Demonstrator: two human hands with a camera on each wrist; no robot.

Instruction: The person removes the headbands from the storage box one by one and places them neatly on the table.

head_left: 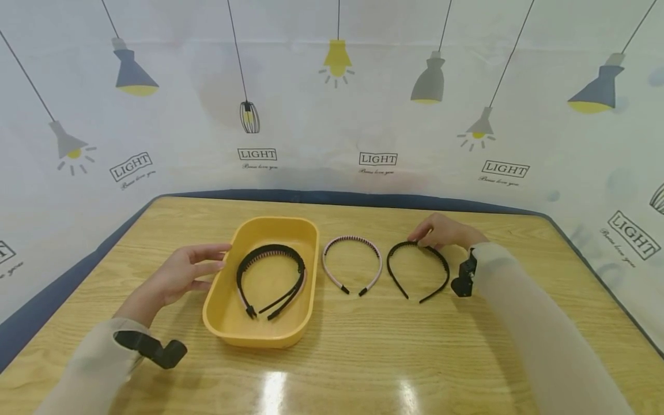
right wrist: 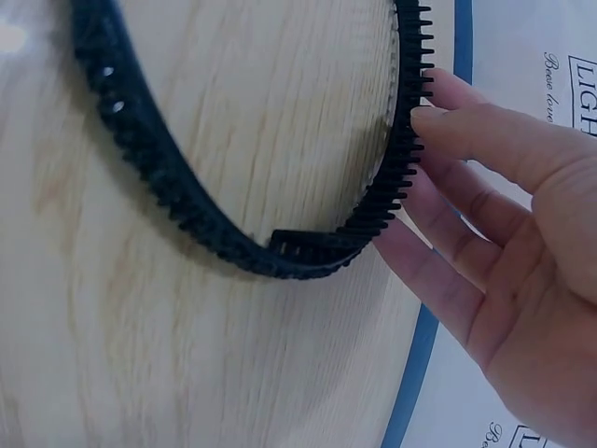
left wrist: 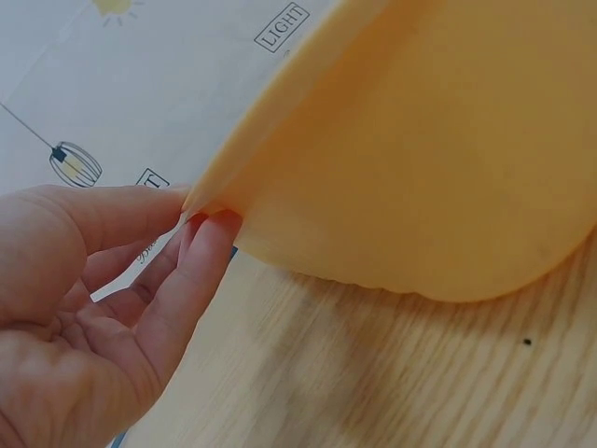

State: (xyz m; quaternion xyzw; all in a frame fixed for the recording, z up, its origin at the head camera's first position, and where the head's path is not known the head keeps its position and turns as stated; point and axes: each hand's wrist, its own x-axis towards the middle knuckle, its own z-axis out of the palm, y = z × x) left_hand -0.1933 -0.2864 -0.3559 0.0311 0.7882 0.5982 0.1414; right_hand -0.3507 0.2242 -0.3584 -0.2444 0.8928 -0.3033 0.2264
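Observation:
My left hand (head_left: 189, 270) is at the left side of a yellow plastic tray (head_left: 224, 308); in the left wrist view its fingers pinch the tray's rim (left wrist: 270, 107). Inside the tray lie black headbands (head_left: 240, 276) with pink showing beneath them. To the right, my right hand (head_left: 441, 230) pinches the top of a black headband (head_left: 447, 271) between thumb and fingers. In the right wrist view this headband (right wrist: 187, 210) shows comb-like teeth along its inner side and a shiny, beaded-looking outer side. Its two ends point toward me.
A pink headband (head_left: 380, 268) with dark teeth lies on the wooden table (head_left: 363, 357), between the tray and the black headband. Behind the table hangs a pale cloth (head_left: 311, 132) printed with lamps. Each wrist carries a black camera mount.

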